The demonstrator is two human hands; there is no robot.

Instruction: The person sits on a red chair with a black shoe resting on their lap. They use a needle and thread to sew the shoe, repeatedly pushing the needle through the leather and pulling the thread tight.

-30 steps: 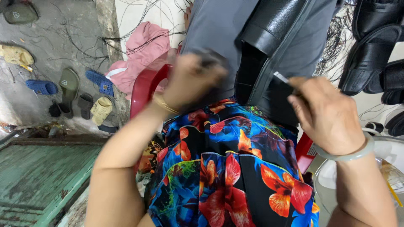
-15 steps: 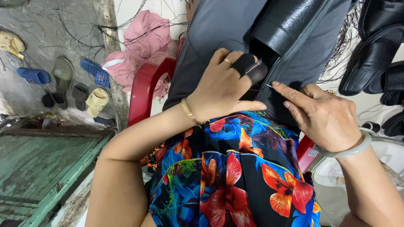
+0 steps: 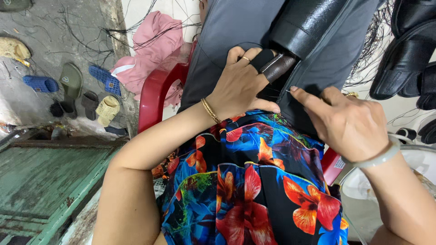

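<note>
Hands (image 3: 290,100) on grey cloth (image 3: 227,41) – concrete floor (image 3: 54,50) w/ sandals (image 3: 72,81).

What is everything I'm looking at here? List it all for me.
Shoe upper: one, black leather, top centre, over grey cloth.
Grey cloth: one, top centre, under both hands.
Red plastic chair: one, left of centre.
Pink garment: one, on the chair's back.
Sandals: several, blue, green, cream, black, floor at left.
Black shoes: several, far right.
Green wooden board: one, lower left.
Flowered trousers: one, blue, red and orange, the lap.
Left hand: gold bracelet, ring, black finger guard, pressing the leather.
Right hand: pale bangle, pinching at the seam.
</note>
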